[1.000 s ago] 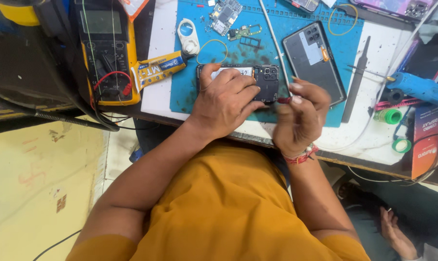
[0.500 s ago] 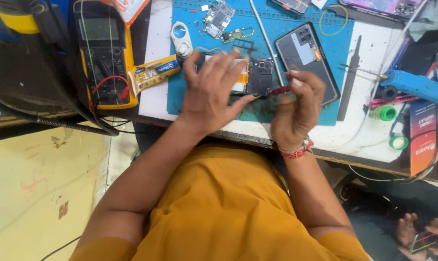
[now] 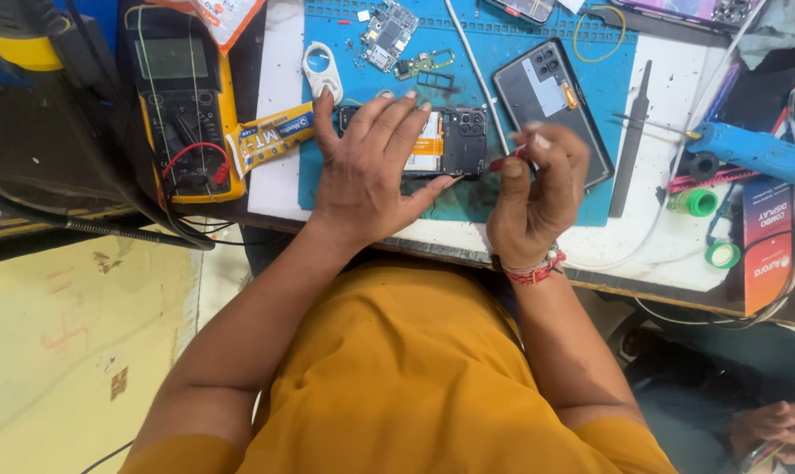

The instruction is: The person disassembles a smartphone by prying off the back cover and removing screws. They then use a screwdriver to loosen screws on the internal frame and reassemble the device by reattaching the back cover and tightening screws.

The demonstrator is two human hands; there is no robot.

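Observation:
An opened phone (image 3: 454, 142) with an orange-and-white battery and a dark camera block lies on the blue work mat (image 3: 511, 75). My left hand (image 3: 366, 167) rests flat over its left part, fingers spread. My right hand (image 3: 533, 193) is closed around a small red-handled tool (image 3: 503, 161) whose tip sits at the phone's right edge. A dark phone back cover (image 3: 551, 101) lies just right of the hands.
A yellow multimeter (image 3: 182, 105) with red and black leads and a yellow glue tube (image 3: 270, 136) sit left. A circuit board (image 3: 384, 31), a white loupe (image 3: 320, 70), a black spudger (image 3: 630, 145), a blue tool (image 3: 753, 149) and green tape rolls (image 3: 696, 204) surround the mat. Another person's hand (image 3: 779, 430) shows bottom right.
My left hand has opened from a cupped hold to lying flat with fingers spread over the phone. The view has shifted slightly; my right hand keeps the red tool at the phone's edge.

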